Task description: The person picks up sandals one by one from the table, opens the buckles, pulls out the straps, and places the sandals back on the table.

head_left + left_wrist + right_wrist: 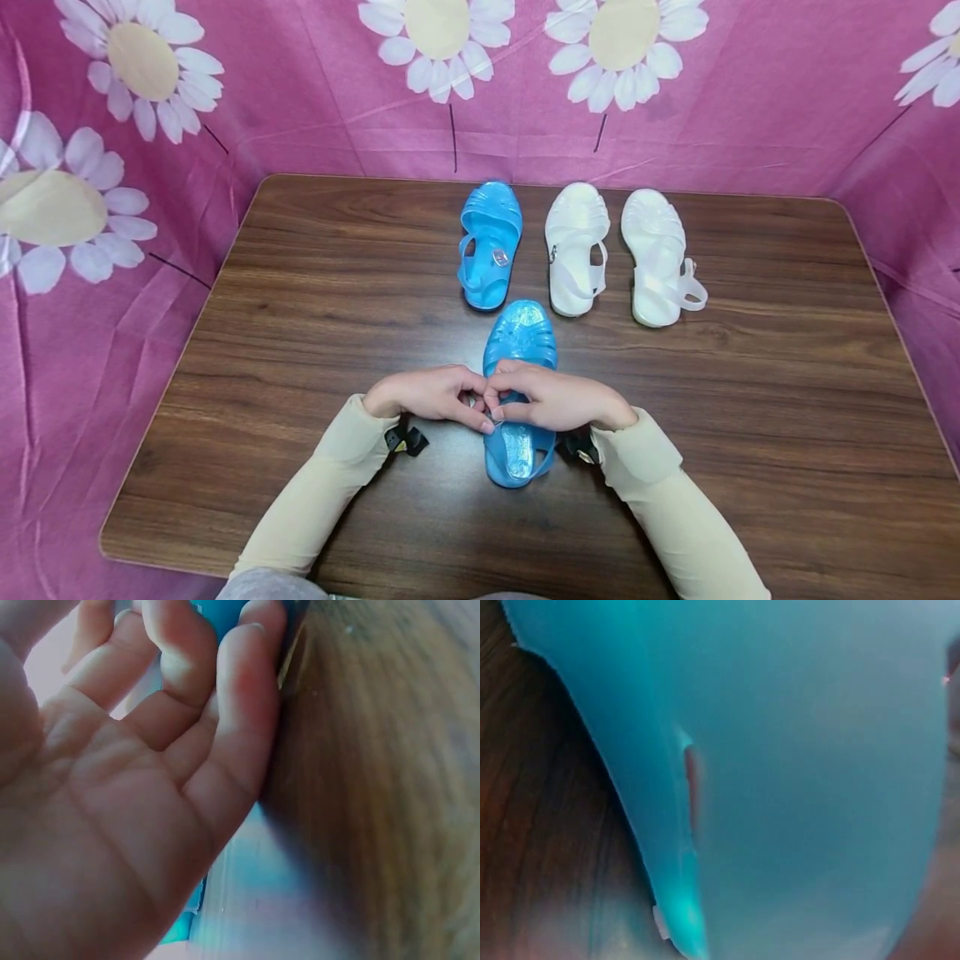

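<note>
A glossy blue jelly sandal [522, 333] lies on the table, toe pointing away, its heel strap [546, 454] looped out at the right. My left hand [435, 393] is at the sandal's left side, fingers curled and pinching near the strap's buckle end. From the right, my right hand [562, 400] reaches across the sandal and pinches the strap at the same spot. The fingertips meet and mostly hide the buckle. In the left wrist view, curled fingers [244, 697] stand against the blue sandal [219, 613]. Blurred blue plastic [810, 787] fills most of the right wrist view.
Behind the hands stand another blue sandal [487, 218] with a buckle showing and two white sandals, one in the middle [573, 221] and one at right [651, 221]. The brown wooden table [315, 275] ends at a pink flowered cloth [300, 100].
</note>
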The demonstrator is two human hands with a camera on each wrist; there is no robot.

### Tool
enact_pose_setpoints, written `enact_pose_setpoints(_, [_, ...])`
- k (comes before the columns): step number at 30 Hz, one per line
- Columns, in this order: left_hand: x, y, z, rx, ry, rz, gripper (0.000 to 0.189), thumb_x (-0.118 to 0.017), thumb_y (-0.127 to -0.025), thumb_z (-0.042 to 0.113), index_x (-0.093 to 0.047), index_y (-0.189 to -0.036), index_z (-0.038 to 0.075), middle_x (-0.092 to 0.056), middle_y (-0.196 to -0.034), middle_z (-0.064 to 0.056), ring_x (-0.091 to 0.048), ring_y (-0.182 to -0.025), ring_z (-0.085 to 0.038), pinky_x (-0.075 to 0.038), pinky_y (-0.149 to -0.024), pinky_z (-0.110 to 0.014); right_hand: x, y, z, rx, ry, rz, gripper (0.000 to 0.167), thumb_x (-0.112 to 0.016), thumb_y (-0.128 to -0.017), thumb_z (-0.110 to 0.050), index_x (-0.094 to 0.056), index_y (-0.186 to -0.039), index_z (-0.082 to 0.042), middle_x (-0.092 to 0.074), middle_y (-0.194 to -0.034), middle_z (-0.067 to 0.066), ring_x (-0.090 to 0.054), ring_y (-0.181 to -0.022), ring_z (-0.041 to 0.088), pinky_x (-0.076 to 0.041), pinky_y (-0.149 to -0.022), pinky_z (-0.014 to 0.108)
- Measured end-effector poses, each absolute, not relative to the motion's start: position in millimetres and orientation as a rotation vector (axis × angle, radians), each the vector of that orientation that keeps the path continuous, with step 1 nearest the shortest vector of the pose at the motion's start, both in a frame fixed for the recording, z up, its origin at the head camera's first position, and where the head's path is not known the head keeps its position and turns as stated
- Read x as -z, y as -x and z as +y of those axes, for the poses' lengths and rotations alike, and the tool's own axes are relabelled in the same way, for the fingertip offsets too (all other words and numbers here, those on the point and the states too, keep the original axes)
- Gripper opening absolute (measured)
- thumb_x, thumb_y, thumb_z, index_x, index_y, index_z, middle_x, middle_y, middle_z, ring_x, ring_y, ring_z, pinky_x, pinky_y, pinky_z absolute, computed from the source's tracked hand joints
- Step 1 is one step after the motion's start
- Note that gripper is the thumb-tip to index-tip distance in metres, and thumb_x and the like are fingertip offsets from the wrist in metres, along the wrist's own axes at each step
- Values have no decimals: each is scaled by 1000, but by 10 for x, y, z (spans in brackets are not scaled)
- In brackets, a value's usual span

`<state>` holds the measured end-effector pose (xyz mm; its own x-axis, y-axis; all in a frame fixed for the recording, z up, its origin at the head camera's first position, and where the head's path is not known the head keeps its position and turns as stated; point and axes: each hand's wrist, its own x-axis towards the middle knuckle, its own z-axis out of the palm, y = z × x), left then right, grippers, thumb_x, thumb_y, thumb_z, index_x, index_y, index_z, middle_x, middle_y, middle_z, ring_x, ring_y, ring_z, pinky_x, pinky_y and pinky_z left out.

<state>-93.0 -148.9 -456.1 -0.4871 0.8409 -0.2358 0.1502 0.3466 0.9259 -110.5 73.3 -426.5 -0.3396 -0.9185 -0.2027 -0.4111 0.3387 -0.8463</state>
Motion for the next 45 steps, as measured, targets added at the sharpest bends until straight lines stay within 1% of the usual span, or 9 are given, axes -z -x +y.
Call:
enact_pose_setpoints(3, [4558, 934, -1488, -1148, -886, 1886, 10, -68, -91, 20, -68, -99, 14, -54, -75, 11, -49, -70, -2, -41, -65, -17, 4276, 1105, 731, 925, 1166, 1902, 7, -56, -98, -21, -61, -93, -23, -52, -99, -6, -49, -95, 13, -44, -86, 32])
enact_pose_setpoints(7, [4561, 939, -1485, -1117, -896, 1902, 10, -68, -91, 22, -67, -98, 15, -54, -76, 11, -48, -71, -2, -40, -66, -17, 4264, 1087, 718, 909, 1169, 1922, 5, -58, -97, -23, -61, -92, -22, -54, -97, -6, -51, -95, 15, -44, -85, 30])
enact_pose_setpoints(14, [4575, 940, -1485, -1129, -893, 1894, 11, -67, -91, 21, -67, -97, 12, -54, -75, 7, -48, -70, -5, -41, -66, -18, 4267, 1074, 709, 889, 1184, 1942, 4, -61, -94, -20, -60, -90, -21, -53, -91, -3, -50, -90, 15, -42, -79, 28])
enact_pose_setpoints(21, [4559, 935, -1491, -1128, -894, 1895, 11, -67, -91, 20, -68, -98, 11, -54, -76, 9, -49, -72, -3, -41, -67, -17, 4302, 1083, 703, 864, 1156, 1938, 8, -59, -96, -23, -58, -89, -27, -51, -92, -9, -50, -92, 12, -41, -81, 30])
enact_pose_setpoints(24, [4546, 934, -1491, -1131, -891, 1897, 11, -67, -91, 20, -68, -98, 11, -54, -77, 10, -49, -72, -3, -41, -67, -18, 4300, 1092, 708, 868, 1134, 1924, 9, -58, -96, -22, -57, -89, -27, -51, -93, -8, -49, -92, 12, -41, -82, 31])
enact_pose_setpoints(28, [4534, 936, -1498, -1146, -884, 1875, 12, -67, -91, 19, -67, -101, 11, -53, -76, 8, -48, -72, -4, -40, -67, -18, 4282, 1105, 718, 914, 1124, 1868, 6, -56, -96, -19, -58, -91, -22, -51, -94, -5, -49, -92, 14, -42, -82, 31])
enact_pose_setpoints(30, [4530, 936, -1502, -1149, -884, 1865, 12, -67, -92, 18, -66, -102, 11, -53, -76, 7, -48, -71, -5, -40, -66, -18, 4267, 1108, 725, 932, 1103, 1849, 6, -56, -96, -18, -59, -92, -21, -51, -95, -4, -49, -93, 14, -42, -82, 31])
enact_pose_setpoints(38, [4553, 942, -1510, -1140, -894, 1870, 12, -68, -90, 17, -65, -100, 10, -53, -74, 7, -48, -68, -4, -40, -62, -18, 4257, 1117, 739, 953, 1084, 1842, 5, -56, -97, -18, -59, -94, -21, -53, -96, -3, -51, -93, 15, -44, -82, 31])
enact_pose_setpoints(45, [4560, 951, -1516, -1149, -862, 1843, 11, -65, -93, 18, -65, -101, 11, -54, -77, 7, -48, -70, -6, -40, -64, -19, 4273, 1124, 738, 967, 1092, 1849, 7, -55, -97, -18, -59, -94, -23, -54, -94, -5, -52, -91, 13, -45, -80, 30])
